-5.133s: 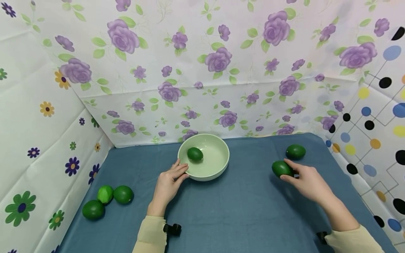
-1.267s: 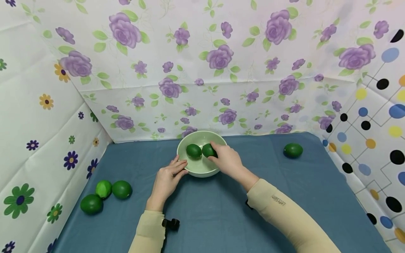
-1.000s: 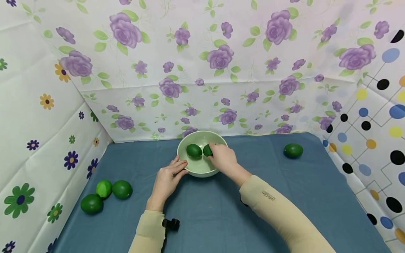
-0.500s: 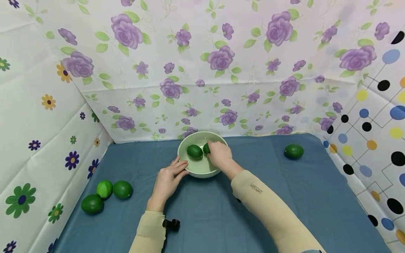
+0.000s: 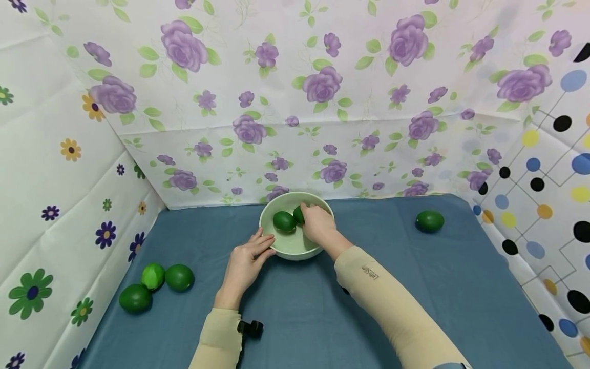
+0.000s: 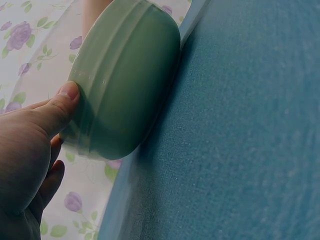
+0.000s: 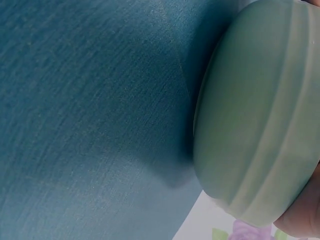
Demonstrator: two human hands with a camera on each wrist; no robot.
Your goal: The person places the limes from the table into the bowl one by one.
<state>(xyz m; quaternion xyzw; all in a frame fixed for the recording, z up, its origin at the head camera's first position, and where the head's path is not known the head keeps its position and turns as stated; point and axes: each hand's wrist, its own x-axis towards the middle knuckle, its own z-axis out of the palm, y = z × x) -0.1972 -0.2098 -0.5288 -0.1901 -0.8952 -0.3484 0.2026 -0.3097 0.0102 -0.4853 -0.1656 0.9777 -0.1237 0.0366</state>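
The light green bowl (image 5: pixel 295 251) stands on the blue cloth near the back. My left hand (image 5: pixel 245 264) holds it at its front-left rim; in the left wrist view, the thumb (image 6: pixel 67 92) presses the bowl's outer wall (image 6: pixel 120 85). A dark green lime (image 5: pixel 284 222) lies inside the bowl. Beside it, my right hand (image 5: pixel 318 223) reaches in over the right rim and grips a second lime (image 5: pixel 298 215), mostly hidden by the fingers. In the right wrist view, the bowl's wall (image 7: pixel 250 115) hides most of the hand.
A single lime (image 5: pixel 429 221) lies at the back right. On the left is a group: a bright green lime (image 5: pixel 153 277), a dark one (image 5: pixel 180 278) and a larger one (image 5: pixel 135 299). A flowered sheet (image 5: pixel 249 174) rises right behind the bowl.
My right hand has carried a lime from the right side into the bowl, then shifted slightly left, bringing it against the other lime. The left hand stays at the rim.
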